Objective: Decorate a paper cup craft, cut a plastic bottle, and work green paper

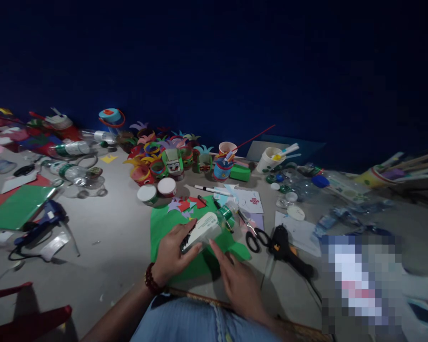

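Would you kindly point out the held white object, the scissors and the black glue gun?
White object (pixel 204 230): head view, its printed face.
Scissors (pixel 249 228): head view, the blades' base.
Black glue gun (pixel 288 256): head view, its body.

We count one left hand (pixel 171 251), one right hand (pixel 241 282), one bottle (pixel 204 229) between them, two glue guns, one blue (pixel 50 217) and one black (pixel 287 256), one pair of scissors (pixel 254 240) beside the latter, two white-topped tubs (pixel 147 194) and one green block (pixel 240 173). The leafy-topped cups (pixel 172 166) overlap too much for us to number.
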The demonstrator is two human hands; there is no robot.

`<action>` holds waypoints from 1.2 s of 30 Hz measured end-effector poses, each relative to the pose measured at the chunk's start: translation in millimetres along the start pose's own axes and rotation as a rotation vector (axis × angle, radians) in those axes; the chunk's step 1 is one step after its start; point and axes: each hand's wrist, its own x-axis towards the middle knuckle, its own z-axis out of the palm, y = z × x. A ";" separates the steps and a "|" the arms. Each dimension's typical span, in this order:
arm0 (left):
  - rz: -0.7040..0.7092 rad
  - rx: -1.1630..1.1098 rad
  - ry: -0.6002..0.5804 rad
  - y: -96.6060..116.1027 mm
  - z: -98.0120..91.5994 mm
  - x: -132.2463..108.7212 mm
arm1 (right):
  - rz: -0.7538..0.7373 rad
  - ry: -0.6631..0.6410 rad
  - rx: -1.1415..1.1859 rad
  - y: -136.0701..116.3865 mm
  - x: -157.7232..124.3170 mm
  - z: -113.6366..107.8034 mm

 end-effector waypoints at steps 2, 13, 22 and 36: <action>0.000 0.002 0.002 -0.5 0.5 -0.9 | 0.012 -0.018 -0.011 -0.1 -0.3 -1.3; 0.057 0.081 0.034 4.1 0.8 -2.6 | 0.058 -0.076 -0.047 -2.7 -3.6 -5.1; 0.097 0.117 0.053 3.5 2.5 -3.8 | 0.094 -0.134 -0.042 -3.2 -3.8 -11.5; 0.098 0.086 0.115 -10.6 10.1 -6.3 | 0.103 -0.104 -0.129 -3.8 1.2 -5.8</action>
